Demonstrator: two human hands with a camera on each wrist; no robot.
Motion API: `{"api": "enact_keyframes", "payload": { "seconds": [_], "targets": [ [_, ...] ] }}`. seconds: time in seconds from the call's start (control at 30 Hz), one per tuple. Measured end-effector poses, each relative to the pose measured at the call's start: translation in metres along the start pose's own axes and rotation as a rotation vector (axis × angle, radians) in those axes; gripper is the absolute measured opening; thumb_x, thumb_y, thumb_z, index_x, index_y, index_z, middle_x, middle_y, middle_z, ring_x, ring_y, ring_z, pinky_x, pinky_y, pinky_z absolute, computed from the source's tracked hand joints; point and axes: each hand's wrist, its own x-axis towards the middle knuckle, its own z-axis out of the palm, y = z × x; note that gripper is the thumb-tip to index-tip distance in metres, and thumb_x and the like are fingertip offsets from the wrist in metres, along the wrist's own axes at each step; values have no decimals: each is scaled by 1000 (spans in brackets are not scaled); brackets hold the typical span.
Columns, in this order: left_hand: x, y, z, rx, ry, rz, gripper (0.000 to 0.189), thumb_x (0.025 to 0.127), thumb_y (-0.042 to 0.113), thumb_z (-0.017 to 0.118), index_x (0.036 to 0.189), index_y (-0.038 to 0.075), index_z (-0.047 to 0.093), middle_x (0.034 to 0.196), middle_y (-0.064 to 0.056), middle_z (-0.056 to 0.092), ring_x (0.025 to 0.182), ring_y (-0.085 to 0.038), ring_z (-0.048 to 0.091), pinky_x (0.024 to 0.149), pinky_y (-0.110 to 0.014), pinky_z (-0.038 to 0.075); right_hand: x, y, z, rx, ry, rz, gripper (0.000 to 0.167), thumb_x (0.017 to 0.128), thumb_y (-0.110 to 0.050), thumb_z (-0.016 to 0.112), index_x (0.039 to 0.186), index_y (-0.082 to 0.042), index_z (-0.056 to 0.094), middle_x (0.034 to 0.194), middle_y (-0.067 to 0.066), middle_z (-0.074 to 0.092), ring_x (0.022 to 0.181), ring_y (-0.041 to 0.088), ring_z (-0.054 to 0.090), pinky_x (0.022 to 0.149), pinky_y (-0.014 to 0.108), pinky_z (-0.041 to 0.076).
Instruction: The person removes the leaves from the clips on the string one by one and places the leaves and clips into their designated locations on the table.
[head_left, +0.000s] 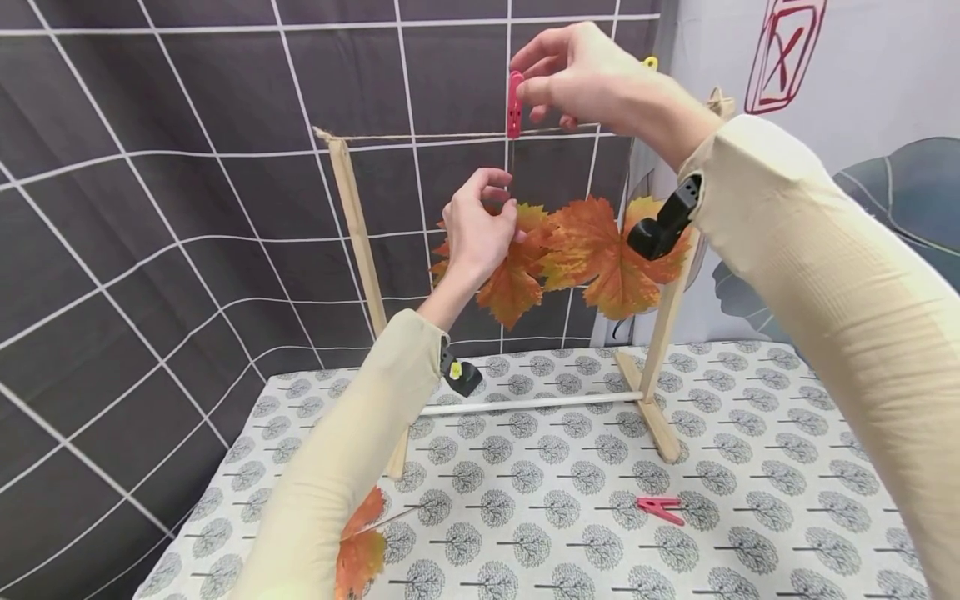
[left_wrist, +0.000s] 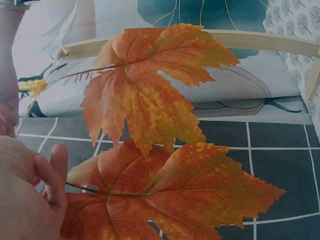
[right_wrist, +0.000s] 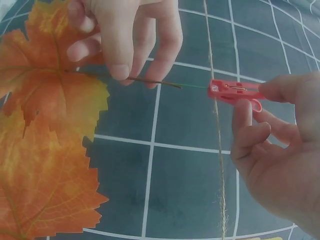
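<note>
My right hand pinches a pink clothespin between thumb and fingers, its nose at the twine line. Below it my left hand holds the stem of an orange maple leaf. From the stem's end a thin green strand runs to the clothespin's nose, as the right wrist view shows. A second orange-yellow maple leaf hangs to the right, its stem reaching a yellow clothespin on the line. My left hand covers part of the first leaf.
The line spans a wooden frame with a left post, a right post and a white crossbar. On the tree-print tablecloth lie a loose pink clothespin and another maple leaf, partly behind my left sleeve.
</note>
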Motion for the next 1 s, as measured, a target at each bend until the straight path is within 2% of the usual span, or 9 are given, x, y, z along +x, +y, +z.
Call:
{"api": "enact_keyframes", "payload": {
  "seconds": [0.23,0.57,1.0],
  "targets": [
    [1,-1,1,-14,8,0,20,91,0,66,111,5,68,90,-6,66,52,-12,67,50,-23,51,1,0,2,-13,5,-18,30,99,-22,62,128,-12,59,115,4,63,84,15,58,54,20,47],
    [2,-2,3,-23,24,-1,20,91,0,68,109,6,68,89,-6,67,51,-13,66,50,-23,53,2,0,2,4,-5,-15,31,99,-21,62,128,-11,59,110,4,64,83,17,58,54,20,46],
    [4,-4,1,13,25,-14,17,93,3,66,108,8,70,88,-5,68,49,-12,66,50,-22,51,2,1,3,6,-2,-26,33,99,-22,64,130,-11,59,107,3,65,81,15,58,56,22,47]
  ]
}}
